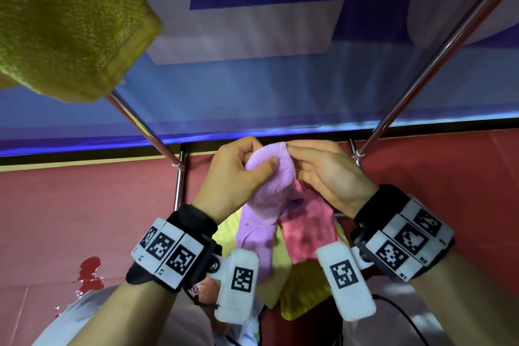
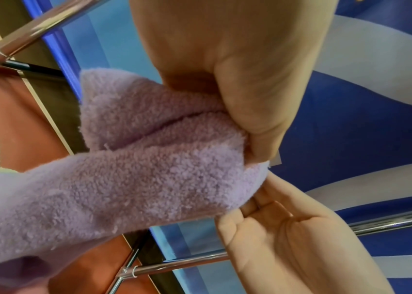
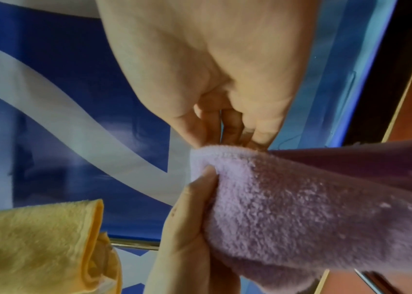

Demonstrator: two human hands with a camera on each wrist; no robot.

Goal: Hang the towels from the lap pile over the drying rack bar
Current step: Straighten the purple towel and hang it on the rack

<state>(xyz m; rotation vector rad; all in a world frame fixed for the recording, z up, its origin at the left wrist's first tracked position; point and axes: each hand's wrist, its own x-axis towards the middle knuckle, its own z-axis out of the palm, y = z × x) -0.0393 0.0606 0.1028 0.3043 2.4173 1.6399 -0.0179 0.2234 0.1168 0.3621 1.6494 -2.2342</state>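
Both grips closed on upper edge of lilac towel [image 1: 269, 177]: left hand [image 1: 238, 174] bunching it under thumb, right hand [image 1: 328, 174] pinching the corner beside it. Towel raised between the rack bars [image 1: 438, 56], not yet over one; long axis near vertical, free end trailing down to lap pile [image 1: 309, 236]. Yellow towel [image 1: 67, 22] already hung, upper left. Pink and yellow towels remaining on lap; task judged partway.

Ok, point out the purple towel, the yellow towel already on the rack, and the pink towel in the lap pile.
purple towel [image 1: 273, 185]: head view, on the bunched fold between both hands.
yellow towel [image 1: 64, 22]: head view, on its hanging face, upper left.
pink towel [image 1: 309, 230]: head view, on its flat top in the lap pile.
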